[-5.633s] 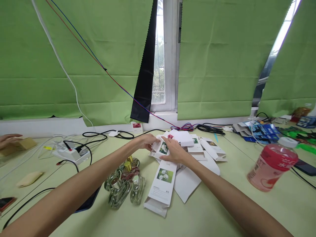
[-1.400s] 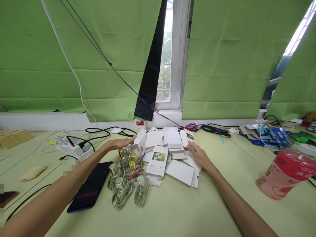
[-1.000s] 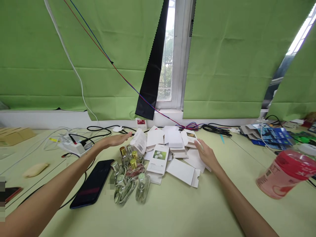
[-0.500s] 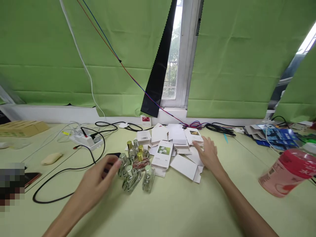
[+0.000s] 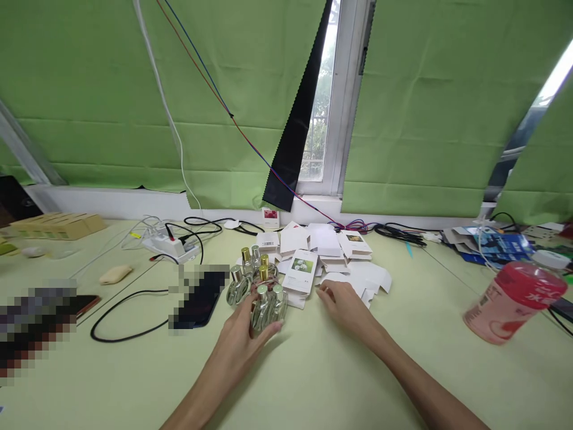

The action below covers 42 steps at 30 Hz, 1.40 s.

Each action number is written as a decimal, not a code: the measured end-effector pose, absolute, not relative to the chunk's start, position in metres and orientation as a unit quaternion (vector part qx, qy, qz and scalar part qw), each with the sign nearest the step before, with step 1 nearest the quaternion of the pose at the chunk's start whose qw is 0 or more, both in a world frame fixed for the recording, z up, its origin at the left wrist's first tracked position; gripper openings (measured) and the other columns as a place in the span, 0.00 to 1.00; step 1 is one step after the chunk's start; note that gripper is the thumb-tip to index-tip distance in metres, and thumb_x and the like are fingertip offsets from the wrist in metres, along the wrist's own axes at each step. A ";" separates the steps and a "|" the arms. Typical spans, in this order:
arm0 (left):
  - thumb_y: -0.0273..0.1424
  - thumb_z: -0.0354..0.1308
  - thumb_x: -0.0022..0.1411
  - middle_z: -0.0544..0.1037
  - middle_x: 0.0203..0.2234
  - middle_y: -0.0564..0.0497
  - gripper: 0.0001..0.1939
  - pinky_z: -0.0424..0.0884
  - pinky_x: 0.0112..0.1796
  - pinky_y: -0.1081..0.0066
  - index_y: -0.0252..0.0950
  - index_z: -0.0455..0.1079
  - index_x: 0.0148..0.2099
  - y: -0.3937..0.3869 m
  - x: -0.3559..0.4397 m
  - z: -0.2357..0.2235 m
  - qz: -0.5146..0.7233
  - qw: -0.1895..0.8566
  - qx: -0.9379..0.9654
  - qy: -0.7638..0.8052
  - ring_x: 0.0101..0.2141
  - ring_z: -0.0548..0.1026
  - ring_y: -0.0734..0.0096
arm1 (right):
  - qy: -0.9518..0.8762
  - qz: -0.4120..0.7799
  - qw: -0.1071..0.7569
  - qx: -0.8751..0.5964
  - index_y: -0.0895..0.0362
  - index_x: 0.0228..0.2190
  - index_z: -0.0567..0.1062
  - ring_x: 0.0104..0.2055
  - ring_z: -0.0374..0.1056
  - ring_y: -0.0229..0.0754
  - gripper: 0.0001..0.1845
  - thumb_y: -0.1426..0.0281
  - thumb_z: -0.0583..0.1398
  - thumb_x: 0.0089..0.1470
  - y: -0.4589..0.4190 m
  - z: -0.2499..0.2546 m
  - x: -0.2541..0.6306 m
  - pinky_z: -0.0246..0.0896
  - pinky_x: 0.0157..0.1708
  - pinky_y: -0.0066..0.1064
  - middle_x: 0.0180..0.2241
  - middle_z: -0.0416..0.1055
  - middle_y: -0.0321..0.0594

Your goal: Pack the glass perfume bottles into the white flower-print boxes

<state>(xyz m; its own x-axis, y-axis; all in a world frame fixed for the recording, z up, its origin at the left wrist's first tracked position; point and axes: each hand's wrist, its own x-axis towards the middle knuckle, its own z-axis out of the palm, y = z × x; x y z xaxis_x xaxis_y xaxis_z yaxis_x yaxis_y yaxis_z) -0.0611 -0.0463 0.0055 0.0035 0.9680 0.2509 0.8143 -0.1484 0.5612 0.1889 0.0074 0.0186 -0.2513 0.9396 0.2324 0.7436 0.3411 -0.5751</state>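
My left hand (image 5: 244, 331) is closed around two glass perfume bottles (image 5: 268, 307) with silvery-green caps, standing side by side at the front of a cluster. Several more perfume bottles (image 5: 237, 286), some with gold caps, stand just behind. My right hand (image 5: 347, 304) is at the near edge of a pile of white cartons, its fingers loosely curled and slightly apart, with nothing seen in them. A carton with a white-flower picture (image 5: 302, 269) lies between the hands. Flattened white cartons (image 5: 373, 278) lie just beyond my right hand, partly hidden by it.
A black phone (image 5: 201, 301) lies left of the bottles, beside a looped black cable (image 5: 129, 339). A power strip (image 5: 170, 245) and tan boxes (image 5: 62, 226) are farther left. A red-lidded pink jar (image 5: 510, 304) stands at right, with blue packets (image 5: 496, 245) behind.
My left hand has come in from the left onto the front bottles, which now stand closer together. My right hand has drawn back toward me; the right-hand cartons have shifted away.
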 end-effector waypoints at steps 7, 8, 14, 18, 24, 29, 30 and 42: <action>0.53 0.48 0.64 0.77 0.35 0.44 0.31 0.72 0.30 0.66 0.34 0.63 0.58 -0.045 -0.057 0.015 0.361 0.235 0.676 0.598 0.26 0.75 0.64 | -0.770 0.272 0.364 -0.448 0.55 0.56 0.68 0.33 0.71 0.41 0.27 0.55 0.58 0.60 -0.007 0.038 0.155 0.65 0.42 0.36 0.52 0.72 0.47; 0.52 0.47 0.65 0.77 0.38 0.44 0.28 0.72 0.30 0.66 0.35 0.65 0.55 -0.043 -0.062 0.020 0.382 0.212 0.670 0.599 0.28 0.75 0.64 | -0.779 0.290 0.353 -0.430 0.54 0.59 0.65 0.34 0.71 0.41 0.33 0.53 0.61 0.58 -0.007 0.040 0.149 0.65 0.44 0.38 0.56 0.69 0.48; 0.51 0.58 0.53 0.74 0.44 0.38 0.35 0.71 0.36 0.61 0.33 0.63 0.55 -0.014 -0.105 0.036 0.407 -0.018 0.644 0.647 0.41 0.74 0.52 | -0.809 0.310 0.345 -0.362 0.52 0.65 0.55 0.58 0.65 0.54 0.56 0.53 0.72 0.40 0.001 0.037 0.123 0.59 0.56 0.44 0.60 0.65 0.47; 0.52 0.59 0.48 0.76 0.35 0.46 0.28 0.69 0.32 0.65 0.37 0.66 0.43 0.002 -0.113 0.039 0.321 0.090 0.683 0.650 0.32 0.74 0.60 | -0.793 0.289 0.362 -0.396 0.52 0.60 0.62 0.53 0.69 0.53 0.46 0.61 0.71 0.42 0.003 0.029 0.111 0.63 0.52 0.43 0.53 0.72 0.44; 0.55 0.62 0.43 0.76 0.34 0.49 0.30 0.65 0.27 0.69 0.37 0.70 0.40 0.008 -0.111 0.038 0.315 0.132 0.681 0.648 0.26 0.70 0.67 | -0.788 0.267 0.360 -0.421 0.51 0.55 0.67 0.52 0.70 0.52 0.38 0.65 0.71 0.43 -0.012 0.031 0.108 0.63 0.51 0.42 0.51 0.74 0.43; 0.53 0.62 0.45 0.76 0.30 0.50 0.27 0.65 0.26 0.71 0.36 0.72 0.40 0.003 -0.106 0.034 0.318 0.139 0.687 0.638 0.25 0.69 0.68 | -0.783 0.255 0.358 -0.440 0.49 0.54 0.68 0.50 0.70 0.51 0.34 0.67 0.71 0.44 -0.025 0.031 0.118 0.63 0.48 0.40 0.49 0.75 0.41; 0.52 0.62 0.46 0.76 0.30 0.50 0.27 0.65 0.26 0.71 0.36 0.72 0.41 0.001 -0.104 0.033 0.321 0.138 0.689 0.634 0.24 0.69 0.68 | -0.780 0.250 0.353 -0.452 0.50 0.53 0.69 0.50 0.70 0.52 0.34 0.66 0.71 0.45 -0.027 0.030 0.121 0.63 0.48 0.40 0.49 0.75 0.42; 0.50 0.64 0.50 0.74 0.30 0.50 0.22 0.65 0.25 0.71 0.36 0.68 0.36 -0.003 -0.076 0.022 0.335 0.100 0.720 0.599 0.23 0.70 0.70 | -0.737 0.235 0.325 -0.544 0.52 0.44 0.74 0.43 0.71 0.50 0.23 0.69 0.71 0.45 -0.028 0.045 0.170 0.62 0.41 0.35 0.40 0.77 0.40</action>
<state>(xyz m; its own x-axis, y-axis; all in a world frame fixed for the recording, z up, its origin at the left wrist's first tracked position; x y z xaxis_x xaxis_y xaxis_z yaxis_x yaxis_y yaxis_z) -0.0763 -0.0029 0.0220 0.0572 0.9301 0.3629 0.7963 -0.2617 0.5453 0.1704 -0.0281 0.0445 -0.1974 0.9547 0.2229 0.6487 0.2977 -0.7004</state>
